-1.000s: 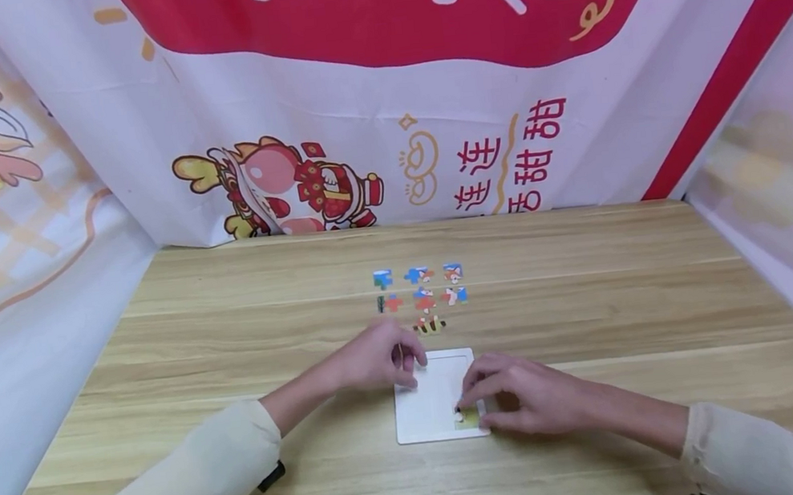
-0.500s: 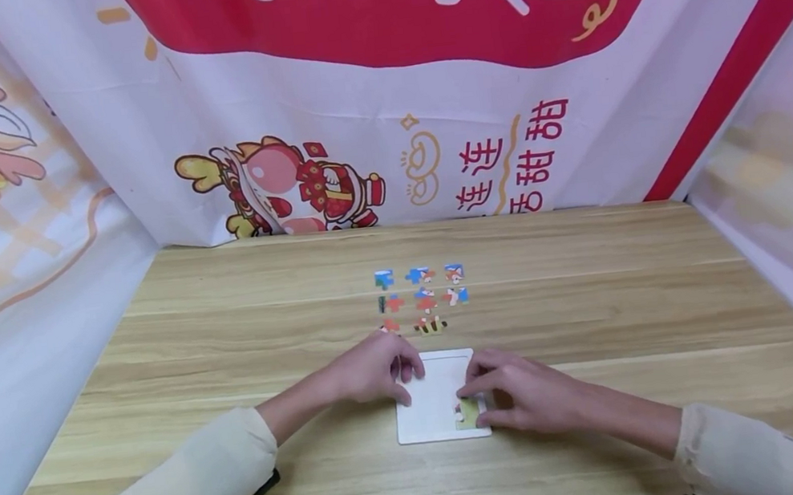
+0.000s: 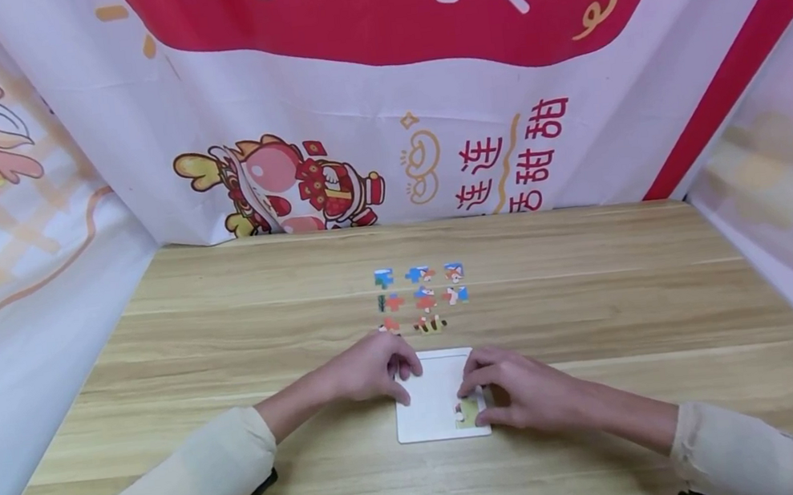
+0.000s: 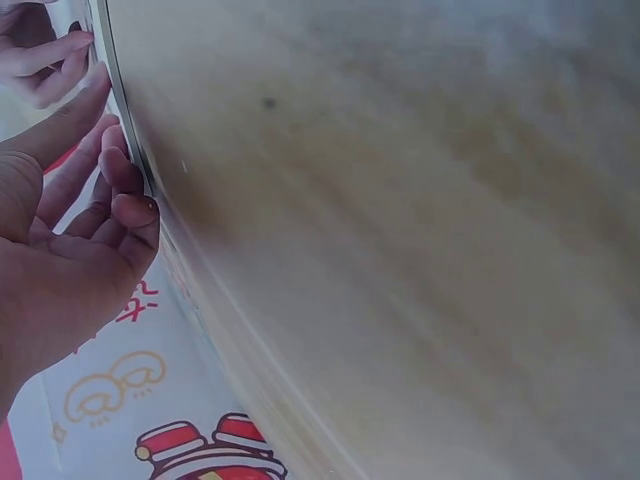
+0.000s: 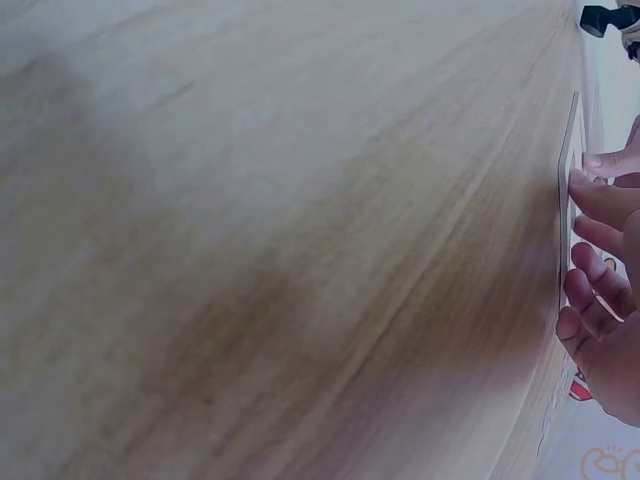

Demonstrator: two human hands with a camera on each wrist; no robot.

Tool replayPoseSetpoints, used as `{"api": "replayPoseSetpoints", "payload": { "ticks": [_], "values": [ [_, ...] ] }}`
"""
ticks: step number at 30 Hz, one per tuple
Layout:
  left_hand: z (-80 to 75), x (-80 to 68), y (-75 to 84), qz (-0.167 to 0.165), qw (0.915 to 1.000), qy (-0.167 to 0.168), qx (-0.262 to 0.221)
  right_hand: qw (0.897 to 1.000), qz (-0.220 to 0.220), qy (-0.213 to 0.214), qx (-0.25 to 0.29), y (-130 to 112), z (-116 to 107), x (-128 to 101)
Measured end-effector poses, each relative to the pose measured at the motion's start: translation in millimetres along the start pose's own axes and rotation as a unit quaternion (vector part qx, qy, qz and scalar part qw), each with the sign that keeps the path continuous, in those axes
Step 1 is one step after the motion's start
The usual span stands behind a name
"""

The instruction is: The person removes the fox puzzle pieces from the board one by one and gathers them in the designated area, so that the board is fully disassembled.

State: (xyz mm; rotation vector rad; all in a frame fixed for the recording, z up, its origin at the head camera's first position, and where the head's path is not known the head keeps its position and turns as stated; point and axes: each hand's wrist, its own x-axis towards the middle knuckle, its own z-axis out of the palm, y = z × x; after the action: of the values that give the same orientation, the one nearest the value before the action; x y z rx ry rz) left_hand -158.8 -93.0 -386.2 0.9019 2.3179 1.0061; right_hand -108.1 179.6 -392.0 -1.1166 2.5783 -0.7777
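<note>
In the head view a white puzzle tray (image 3: 432, 417) lies on the table. A yellowish puzzle piece (image 3: 469, 412) sits in its lower right corner. My right hand (image 3: 509, 389) reaches over the tray's right edge, with index fingertip at the piece's upper side and thumb at its right side, pinching it loosely. My left hand (image 3: 373, 367) rests over the tray's upper left edge, fingers bent loosely and nothing seen between them. The left wrist view shows my left hand (image 4: 85, 215) with fingertips along the tray's edge; in the right wrist view my right hand (image 5: 610, 270) is partly cut off.
Beyond the tray, several loose puzzle pieces (image 3: 425, 299) lie in three rows on the wooden table (image 3: 264, 302). The nearest left piece (image 3: 389, 326) is partly hidden by my left hand. Printed cloth (image 3: 381, 96) hangs behind the table and on both sides.
My left hand has shifted slightly nearer and left, uncovering the nearest left puzzle piece. My right fingers have moved slightly, showing more of the piece in the tray's corner.
</note>
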Motion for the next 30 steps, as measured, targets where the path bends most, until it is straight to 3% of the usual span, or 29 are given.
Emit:
{"api": "replayPoseSetpoints", "payload": {
  "ticks": [6, 19, 30],
  "values": [
    [-0.5, -0.5, -0.5, 0.005, 1.0, 0.001, 0.001, 1.0, -0.011, -0.002, 0.005, 2, -1, 3],
    [-3.5, 0.5, 2.5, 0.008, 0.9996, -0.018, 0.022, 0.999, 0.01, -0.027, 0.016, 0, -5, 7],
    [-2.7, 0.1, 2.1, 0.018, 0.9991, -0.006, 0.037, 0.999, 0.014, -0.035, 0.026, 1, -6, 11]
  ]
}}
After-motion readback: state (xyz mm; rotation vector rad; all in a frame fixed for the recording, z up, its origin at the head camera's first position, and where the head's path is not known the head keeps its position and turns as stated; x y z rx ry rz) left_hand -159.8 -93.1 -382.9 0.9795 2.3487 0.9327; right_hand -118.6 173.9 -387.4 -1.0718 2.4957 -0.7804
